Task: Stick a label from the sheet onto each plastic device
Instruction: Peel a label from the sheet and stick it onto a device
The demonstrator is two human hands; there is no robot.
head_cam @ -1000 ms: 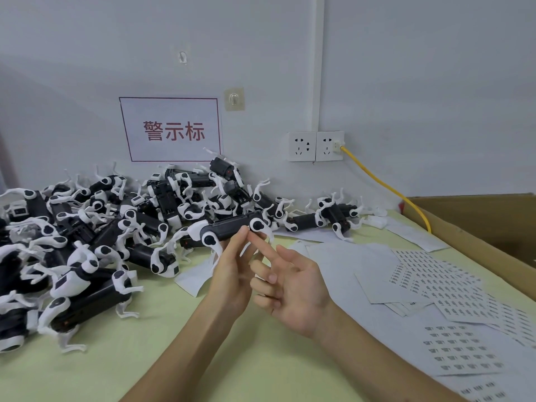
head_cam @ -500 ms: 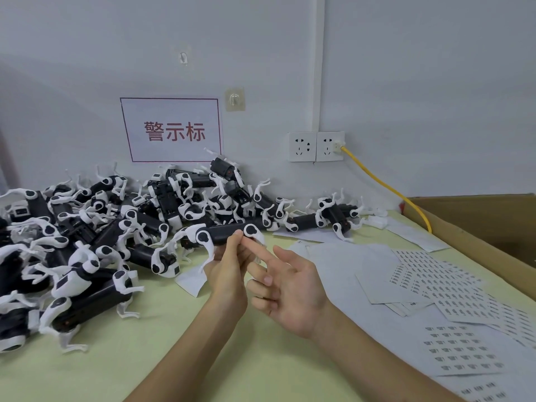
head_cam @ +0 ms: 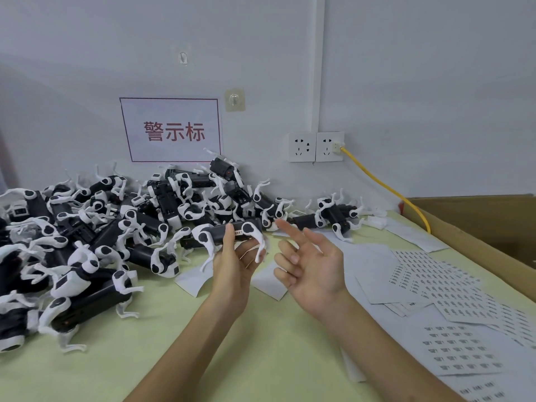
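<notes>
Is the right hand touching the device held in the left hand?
Apart: the head view shows a clear gap between the right hand and the device.

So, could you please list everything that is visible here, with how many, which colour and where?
held device: one, black with white legs, in the left hand
device pile: many, black and white, left and back of the table, along the wall
label sheets: several, white with dark print, right side of the table
table: one, pale green
sign: one, white with red frame and characters, wall above the pile
hooks: two, pale, wall above the sign
sockets: two, white, wall
cable: one, yellow, from the right socket toward the box
cardboard box: one, brown, far right
left hand: grips the held device
right hand: open, holds nothing, beside the device
</notes>
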